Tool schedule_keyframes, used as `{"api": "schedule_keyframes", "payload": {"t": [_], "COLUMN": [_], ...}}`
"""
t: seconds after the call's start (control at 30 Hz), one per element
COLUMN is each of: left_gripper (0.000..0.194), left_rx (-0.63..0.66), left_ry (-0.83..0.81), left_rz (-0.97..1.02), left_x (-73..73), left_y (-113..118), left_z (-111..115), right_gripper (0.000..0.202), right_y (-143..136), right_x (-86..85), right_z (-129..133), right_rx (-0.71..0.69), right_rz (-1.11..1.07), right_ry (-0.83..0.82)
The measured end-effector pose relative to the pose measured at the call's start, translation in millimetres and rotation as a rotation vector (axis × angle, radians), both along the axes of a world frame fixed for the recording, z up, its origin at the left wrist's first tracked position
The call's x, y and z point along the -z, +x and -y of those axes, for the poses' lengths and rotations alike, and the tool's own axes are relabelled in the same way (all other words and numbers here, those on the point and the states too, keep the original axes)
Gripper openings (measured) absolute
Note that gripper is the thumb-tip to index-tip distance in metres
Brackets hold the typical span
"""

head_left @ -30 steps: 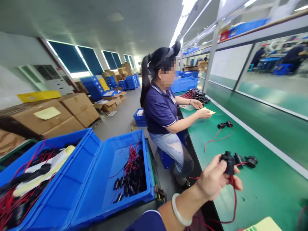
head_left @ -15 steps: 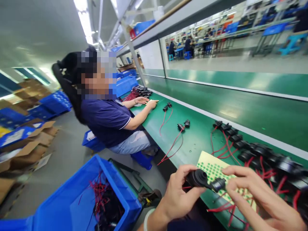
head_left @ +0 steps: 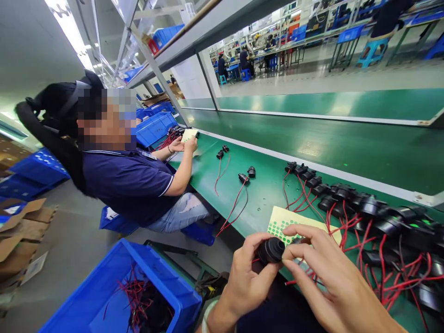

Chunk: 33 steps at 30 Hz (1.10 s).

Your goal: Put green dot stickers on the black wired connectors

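Observation:
My left hand (head_left: 244, 270) is wrapped around a black cylindrical socket (head_left: 271, 250), its round stepped end turned toward my other hand. The thumb and index finger of my right hand (head_left: 322, 263) are pinched together at the socket's edge; whatever lies between the tips is too small to make out. Behind these fingers, the socket's small dark cap is mostly hidden. Beneath both hands lies a pale yellow sheet (head_left: 277, 217) with rows of green dot stickers, partly covered by my right hand and red wires.
Many black sockets with red wires (head_left: 342, 192) line the right of the green bench (head_left: 208, 173). Two wired pieces (head_left: 243, 178) lie mid-bench. A blue bin (head_left: 189, 300) with wired parts stands lower left. A seated co-worker (head_left: 125, 180) holds a yellow sheet (head_left: 189, 134).
My right fingers have come in from beside the sheet to the socket's edge and closed into a pinch. The view has swung right. The co-worker's sheet is now raised.

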<state>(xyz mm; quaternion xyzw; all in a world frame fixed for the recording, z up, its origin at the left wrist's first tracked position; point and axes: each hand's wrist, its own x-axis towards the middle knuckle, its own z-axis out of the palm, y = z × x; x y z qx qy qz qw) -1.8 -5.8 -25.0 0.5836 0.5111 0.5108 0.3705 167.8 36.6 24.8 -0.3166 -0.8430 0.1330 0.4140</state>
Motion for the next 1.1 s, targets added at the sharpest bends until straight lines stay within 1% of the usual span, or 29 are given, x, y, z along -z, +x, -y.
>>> {"api": "schedule_keyframes", "payload": {"t": [0.3, 0.63, 0.77, 0.93, 1.1], "left_gripper": [0.044, 0.050, 0.050, 0.045, 0.044], "left_rx": [0.003, -0.003, -0.008, -0.007, -0.014], "left_ry": [0.030, 0.042, 0.042, 0.030, 0.005], "left_rz": [-0.017, -0.031, -0.040, -0.042, 0.016], "left_x": [0.4, -1.0, -0.9, -0.9, -1.4], "left_y": [-0.4, -2.7, -3.5, -3.1, -2.0], "left_z": [-0.2, -0.8, 0.2, 1.0, -0.8], "right_gripper": [0.013, 0.012, 0.012, 0.009, 0.015], "right_y": [-4.2, -7.3, -6.9, -5.6, 0.5], "right_x": [4.2, 9.9, 8.9, 7.3, 8.6], "right_z": [-2.6, -1.0, -1.9, -1.9, 0.8], "right_rx": [-0.040, -0.031, -0.043, -0.026, -0.046], "right_rz": [0.018, 0.051, 0.057, 0.031, 0.003], "right_ry": [0.085, 0.204, 0.206, 0.189, 0.209]}}
